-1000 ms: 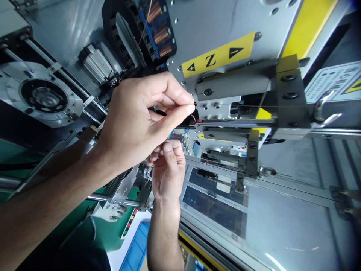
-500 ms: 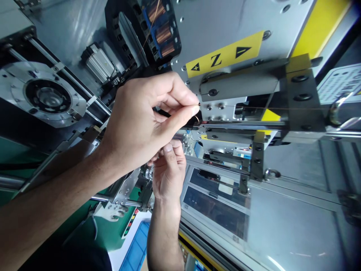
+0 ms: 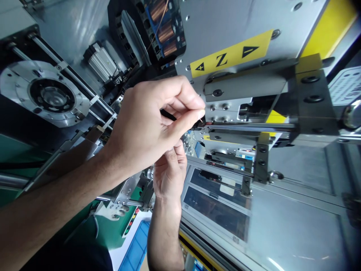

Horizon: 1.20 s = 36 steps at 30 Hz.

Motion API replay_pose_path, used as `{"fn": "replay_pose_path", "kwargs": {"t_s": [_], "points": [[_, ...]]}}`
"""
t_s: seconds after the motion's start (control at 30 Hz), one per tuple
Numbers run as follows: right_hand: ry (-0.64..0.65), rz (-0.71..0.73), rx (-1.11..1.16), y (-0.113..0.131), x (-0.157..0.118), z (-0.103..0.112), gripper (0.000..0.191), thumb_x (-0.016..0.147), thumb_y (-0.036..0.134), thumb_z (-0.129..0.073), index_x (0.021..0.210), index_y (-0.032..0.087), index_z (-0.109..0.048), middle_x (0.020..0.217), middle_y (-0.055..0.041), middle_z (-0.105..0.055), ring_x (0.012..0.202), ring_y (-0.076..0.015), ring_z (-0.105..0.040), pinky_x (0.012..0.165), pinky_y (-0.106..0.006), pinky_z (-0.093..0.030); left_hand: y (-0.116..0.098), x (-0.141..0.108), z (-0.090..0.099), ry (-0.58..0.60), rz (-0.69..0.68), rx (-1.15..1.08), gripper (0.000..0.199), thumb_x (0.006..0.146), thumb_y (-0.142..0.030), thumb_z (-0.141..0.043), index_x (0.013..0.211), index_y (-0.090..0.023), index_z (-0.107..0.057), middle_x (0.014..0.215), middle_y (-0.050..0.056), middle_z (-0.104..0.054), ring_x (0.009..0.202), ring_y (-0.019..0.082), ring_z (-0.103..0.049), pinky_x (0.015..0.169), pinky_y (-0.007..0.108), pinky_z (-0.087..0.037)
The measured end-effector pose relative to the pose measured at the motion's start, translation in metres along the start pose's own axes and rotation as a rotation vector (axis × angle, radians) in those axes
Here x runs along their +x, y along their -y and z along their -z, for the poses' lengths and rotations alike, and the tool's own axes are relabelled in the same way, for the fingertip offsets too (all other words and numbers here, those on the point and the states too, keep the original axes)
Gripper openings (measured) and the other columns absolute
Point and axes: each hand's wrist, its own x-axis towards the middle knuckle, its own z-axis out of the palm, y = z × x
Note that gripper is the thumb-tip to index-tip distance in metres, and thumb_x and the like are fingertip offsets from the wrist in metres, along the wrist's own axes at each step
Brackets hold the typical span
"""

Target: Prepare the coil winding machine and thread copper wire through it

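My left hand (image 3: 160, 116) reaches in from the left with thumb and forefinger pinched together. A thin copper wire (image 3: 201, 121) shows just below the fingertips, near the end of a metal rod (image 3: 251, 127). My right hand (image 3: 170, 173) comes up from below, partly behind the left one. Its fingers are curled and the thumb presses on them; what they hold, if anything, is hidden. Right of the left fingertips is a grey metal cylinder (image 3: 245, 87), under a yellow label (image 3: 231, 53) marked Z.
Copper coils (image 3: 165, 34) sit at the top behind a strand of wire. A round metal flange (image 3: 52, 94) stands at the left beside guide rods. A dark clamp block (image 3: 314, 98) holds the rod at right. A blue tray (image 3: 135, 246) lies at the bottom.
My left hand has shifted slightly right, still pinching. The machine parts on the right also sit a little further right in view. My right hand has hardly moved.
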Motion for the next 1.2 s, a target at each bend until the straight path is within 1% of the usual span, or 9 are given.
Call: {"fn": "replay_pose_path", "kwargs": {"t_s": [0.13,0.27,0.43,0.57,0.73,0.93,1.03,1.13,1.2], "points": [[-0.054,0.114,-0.102,0.004,0.005,0.004,0.019,0.099,0.045,-0.073,0.109,0.029,-0.069,0.081,0.0041,-0.067,0.061,-0.0102,-0.057,0.057,-0.025,-0.053,0.002,0.0,-0.002,0.043,0.032,-0.036,0.01,0.098,-0.028,-0.078,0.093,-0.019,-0.079,0.095,0.003,-0.085,0.088,0.016,-0.08,0.079,0.023,-0.065],[-0.138,0.348,-0.177,0.016,0.016,0.014,0.03,0.1,0.044,-0.073,0.129,0.036,-0.07,0.082,0.0049,-0.065,0.062,-0.0114,-0.057,0.055,-0.026,-0.051,0.003,0.002,-0.005,0.098,0.081,-0.147,0.008,0.095,-0.026,-0.081,0.091,-0.019,-0.082,0.092,0.002,-0.084,0.084,0.015,-0.078,0.077,0.023,-0.065],[-0.134,0.523,-0.365,0.028,0.026,0.024,0.015,0.103,0.042,-0.071,0.112,0.031,-0.076,0.085,0.0026,-0.067,0.063,-0.0128,-0.056,0.06,-0.031,-0.052,0.004,0.006,-0.009,0.18,0.198,-0.285,0.009,0.095,-0.028,-0.082,0.092,-0.019,-0.084,0.096,0.003,-0.083,0.09,0.016,-0.078,0.079,0.026,-0.066],[-0.084,0.488,-0.39,0.035,0.03,0.026,0.022,0.105,0.049,-0.068,0.106,0.028,-0.071,0.092,0.0006,-0.067,0.07,-0.012,-0.06,0.061,-0.028,-0.053,0.004,0.008,-0.012,0.215,0.321,-0.379,0.008,0.096,-0.024,-0.081,0.091,-0.018,-0.081,0.089,0.002,-0.08,0.083,0.014,-0.076,0.074,0.024,-0.064],[0.122,0.328,-0.122,0.034,0.038,0.027,0.026,0.102,0.056,-0.069,0.105,0.03,-0.065,0.108,-0.0018,-0.066,0.086,-0.0146,-0.061,0.071,-0.03,-0.057,-0.009,0.015,-0.012,0.25,0.337,-0.346,0.01,0.101,-0.026,-0.074,0.096,-0.017,-0.078,0.086,0.001,-0.077,0.075,0.012,-0.072,0.065,0.023,-0.059],[0.172,0.302,0.194,0.031,0.041,0.031,0.027,0.104,0.059,-0.062,0.1,0.032,-0.062,0.11,-0.0057,-0.064,0.077,-0.0181,-0.051,0.063,-0.035,-0.053,-0.033,0.034,-0.011,0.249,0.071,-0.088,0.008,0.098,-0.022,-0.077,0.093,-0.017,-0.081,0.09,0.001,-0.079,0.087,0.013,-0.075,0.08,0.025,-0.061],[0.146,0.343,0.063,0.035,0.027,0.034,0.022,0.106,0.051,-0.062,0.097,0.031,-0.059,0.1,-0.0032,-0.061,0.071,-0.0168,-0.049,0.063,-0.035,-0.052,-0.038,0.038,-0.011,0.24,0.006,-0.014,0.005,0.095,-0.023,-0.08,0.091,-0.021,-0.082,0.089,-0.001,-0.078,0.087,0.013,-0.074,0.086,0.029,-0.064],[0.101,0.445,-0.198,0.037,0.004,0.045,0.014,0.109,0.038,-0.059,0.099,0.03,-0.057,0.102,-0.0014,-0.062,0.077,-0.0156,-0.056,0.073,-0.036,-0.053,-0.034,0.03,-0.008,0.214,0.04,0.025,0.004,0.095,-0.027,-0.081,0.093,-0.023,-0.083,0.096,0.0,-0.08,0.093,0.015,-0.075,0.092,0.03,-0.064],[0.042,0.499,-0.369,0.034,-0.01,0.059,0.011,0.111,0.034,-0.057,0.101,0.028,-0.057,0.103,-0.002,-0.064,0.082,-0.0161,-0.06,0.078,-0.038,-0.053,-0.025,0.016,-0.006,0.186,0.122,0.048,0.025,0.089,-0.038,-0.089,0.111,-0.027,-0.082,0.113,0.001,-0.08,0.1,0.018,-0.076,0.089,0.03,-0.065]]}}
